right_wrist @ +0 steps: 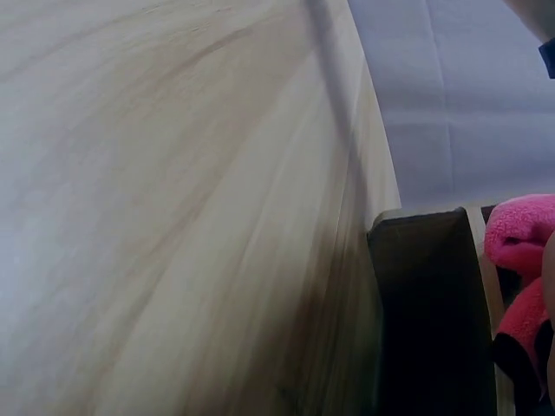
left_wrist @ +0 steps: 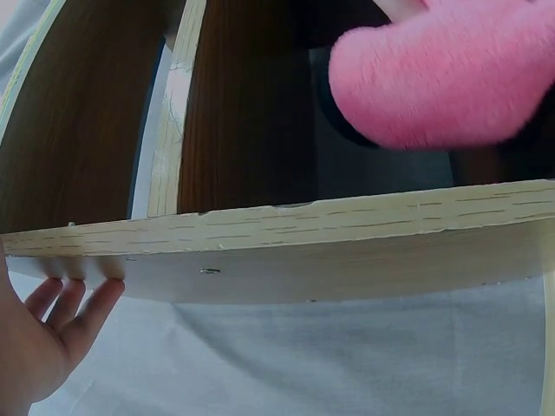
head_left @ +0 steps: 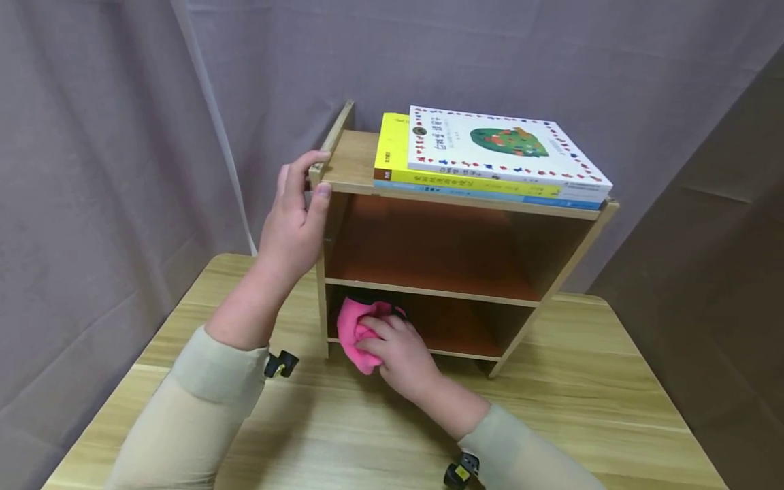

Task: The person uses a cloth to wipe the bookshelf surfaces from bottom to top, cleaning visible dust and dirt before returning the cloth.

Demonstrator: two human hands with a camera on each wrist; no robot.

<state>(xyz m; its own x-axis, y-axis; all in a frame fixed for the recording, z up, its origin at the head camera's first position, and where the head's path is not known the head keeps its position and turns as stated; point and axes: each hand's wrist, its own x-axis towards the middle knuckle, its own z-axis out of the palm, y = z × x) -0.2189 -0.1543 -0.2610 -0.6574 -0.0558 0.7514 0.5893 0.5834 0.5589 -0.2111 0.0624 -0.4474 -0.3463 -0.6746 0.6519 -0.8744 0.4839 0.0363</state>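
A small wooden bookshelf stands on the table. My left hand holds its upper left corner, the thumb against the front edge. In the left wrist view, fingers of this hand touch the outer face of the side panel. My right hand grips a bunched pink fleecy cloth with black parts at the left front of the lower compartment. The cloth is partly inside that compartment in the left wrist view. Only an edge of the right hand shows in the right wrist view.
Several books lie stacked on the shelf's top: a white one uppermost, a yellow one and blue spines below. The wood-grain table extends around the shelf. Grey curtains hang behind and at both sides.
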